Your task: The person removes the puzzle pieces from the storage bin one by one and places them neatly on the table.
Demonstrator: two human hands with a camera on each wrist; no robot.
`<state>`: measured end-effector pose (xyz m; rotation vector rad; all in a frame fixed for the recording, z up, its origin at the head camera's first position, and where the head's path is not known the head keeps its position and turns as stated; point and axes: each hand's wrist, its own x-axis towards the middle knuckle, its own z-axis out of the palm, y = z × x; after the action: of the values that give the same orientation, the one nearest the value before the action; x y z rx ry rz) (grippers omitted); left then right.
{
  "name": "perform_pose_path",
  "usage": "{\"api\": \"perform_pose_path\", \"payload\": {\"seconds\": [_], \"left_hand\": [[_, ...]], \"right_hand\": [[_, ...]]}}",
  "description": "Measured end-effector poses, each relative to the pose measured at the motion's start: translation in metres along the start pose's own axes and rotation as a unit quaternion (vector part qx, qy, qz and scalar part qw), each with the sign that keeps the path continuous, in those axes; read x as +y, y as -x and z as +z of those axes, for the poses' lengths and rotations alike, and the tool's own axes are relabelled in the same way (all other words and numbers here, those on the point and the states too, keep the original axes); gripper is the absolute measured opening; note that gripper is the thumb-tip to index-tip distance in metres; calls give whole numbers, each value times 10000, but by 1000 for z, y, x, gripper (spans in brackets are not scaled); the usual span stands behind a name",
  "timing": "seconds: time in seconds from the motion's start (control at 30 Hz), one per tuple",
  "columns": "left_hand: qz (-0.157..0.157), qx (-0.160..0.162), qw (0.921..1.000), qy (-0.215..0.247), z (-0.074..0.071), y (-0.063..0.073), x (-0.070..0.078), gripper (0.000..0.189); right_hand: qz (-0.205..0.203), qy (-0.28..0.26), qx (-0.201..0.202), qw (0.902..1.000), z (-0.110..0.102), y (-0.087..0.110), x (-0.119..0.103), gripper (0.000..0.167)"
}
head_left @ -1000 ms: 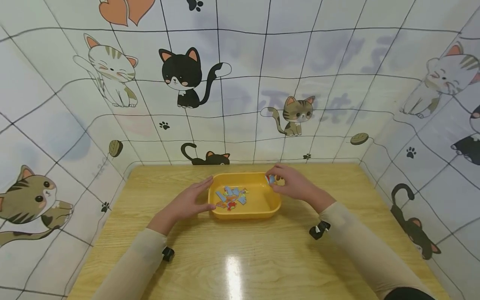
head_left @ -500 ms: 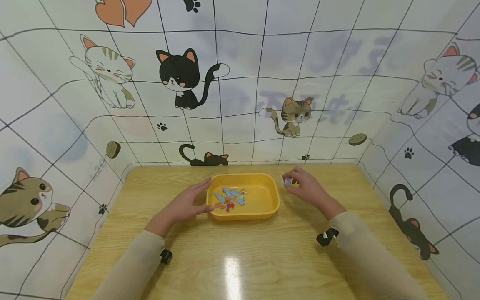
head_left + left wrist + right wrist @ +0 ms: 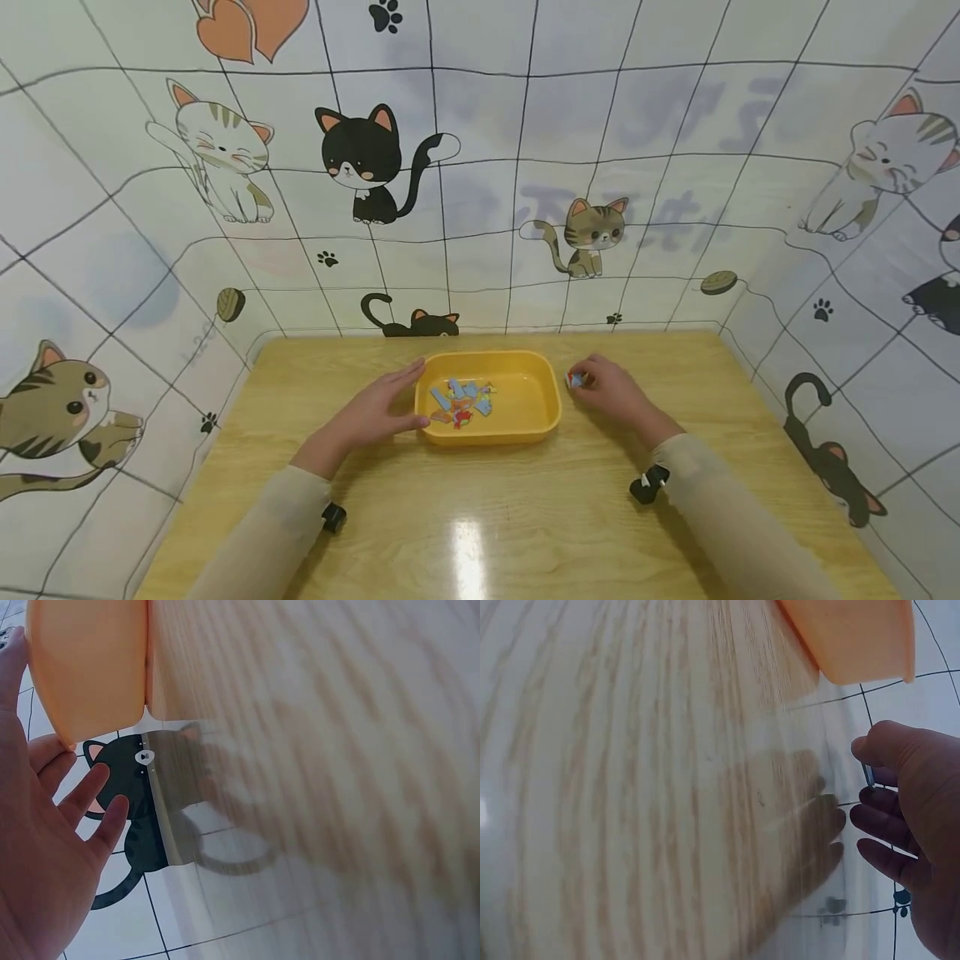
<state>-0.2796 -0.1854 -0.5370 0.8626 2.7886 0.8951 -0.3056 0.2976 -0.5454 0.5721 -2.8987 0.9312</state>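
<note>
In the head view a yellow plastic tray [image 3: 525, 400] sits on the table, with several flat blue, orange and red puzzle pieces [image 3: 462, 403] in its left part. My left hand [image 3: 367, 412] lies along the tray's left end, fingers spread and thumb at the front corner. The left wrist view shows those fingertips [image 3: 66, 746] right at the rim. Just right of the tray, my right hand [image 3: 611, 392] pinches a small blue and red puzzle piece [image 3: 576, 380] between thumb and fingers, low over the table. In the right wrist view only a thin edge of that piece [image 3: 868, 775] shows.
The wooden table [image 3: 405, 517] reaches back to a wall [image 3: 480, 192] printed with cats and grid lines. Similar walls close in on both sides. A light glare lies on the table's front part.
My right hand, pinching the puzzle piece, has moved right from the tray's right rim and then down toward the table beside it. The left hand stays at the tray's left end.
</note>
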Motion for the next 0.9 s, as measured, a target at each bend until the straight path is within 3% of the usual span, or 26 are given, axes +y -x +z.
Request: {"api": "perform_pose_path", "payload": {"seconds": [0.4, 0.9], "left_hand": [[-18, -38, 10000, 5, 3, 5, 3, 100], [-36, -35, 10000, -79, 0, 0, 6, 100]], "right_hand": [[255, -264, -434, 9984, 13, -3, 8, 23], [295, -365, -315, 9984, 7, -3, 12, 30]]}}
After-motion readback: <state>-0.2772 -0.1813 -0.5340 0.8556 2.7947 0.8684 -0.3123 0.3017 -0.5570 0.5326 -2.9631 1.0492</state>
